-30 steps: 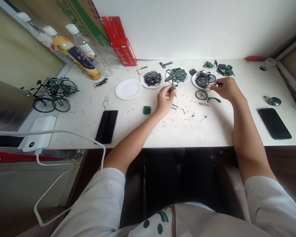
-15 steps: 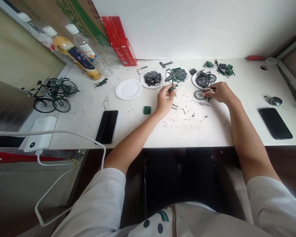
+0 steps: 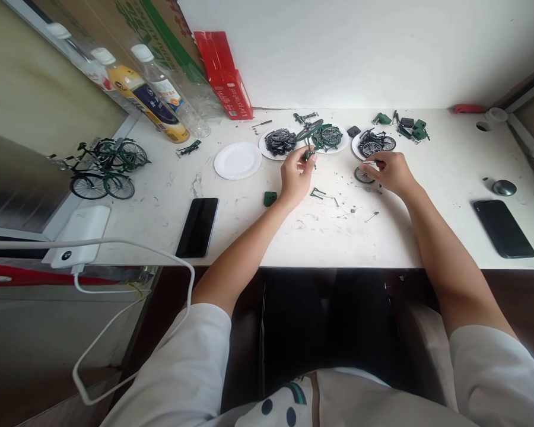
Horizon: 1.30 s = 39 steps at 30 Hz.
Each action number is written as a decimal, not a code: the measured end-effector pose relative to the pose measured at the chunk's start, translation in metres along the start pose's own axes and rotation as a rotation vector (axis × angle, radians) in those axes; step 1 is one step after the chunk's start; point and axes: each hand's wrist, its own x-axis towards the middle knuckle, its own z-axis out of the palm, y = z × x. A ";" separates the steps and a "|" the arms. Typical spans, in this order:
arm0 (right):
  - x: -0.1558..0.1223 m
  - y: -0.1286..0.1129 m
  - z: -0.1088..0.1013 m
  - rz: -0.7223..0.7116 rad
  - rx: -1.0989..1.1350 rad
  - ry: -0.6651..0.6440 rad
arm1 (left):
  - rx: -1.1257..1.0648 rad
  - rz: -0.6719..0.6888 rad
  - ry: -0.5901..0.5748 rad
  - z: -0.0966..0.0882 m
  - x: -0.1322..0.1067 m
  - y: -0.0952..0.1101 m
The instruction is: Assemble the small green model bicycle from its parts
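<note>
Plate [image 3: 345,142] at one, phone [image 3: 198,228] at eight of our left hand [image 3: 296,178]; right hand [image 3: 392,171], fingers curled, hold unclear, partly hides wheel [image 3: 361,177]; left pinches small green frame [image 3: 310,155].

R hand [image 3: 394,172] hides pt of wheel [image 3: 361,176]; green pc [image 3: 310,154] in L hand [image 3: 294,179] unclear.

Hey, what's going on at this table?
Someone's left hand holds a small dark-green model bicycle part. The right hand pinches a slim object by a round, dark-rimmed spoked wheel; contact is unclear. Black and green parts sit on round white paper plates, and dark miniature bicycles rest at the left.
</note>
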 end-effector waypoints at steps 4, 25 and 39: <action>-0.002 -0.006 0.006 -0.020 0.020 -0.027 | -0.030 -0.032 0.008 0.001 -0.002 -0.002; -0.009 -0.036 0.023 -0.135 0.196 -0.346 | 0.002 -0.070 -0.034 0.001 -0.007 0.015; -0.008 -0.034 0.026 -0.076 0.091 -0.228 | -0.003 -0.064 -0.056 0.002 -0.009 0.015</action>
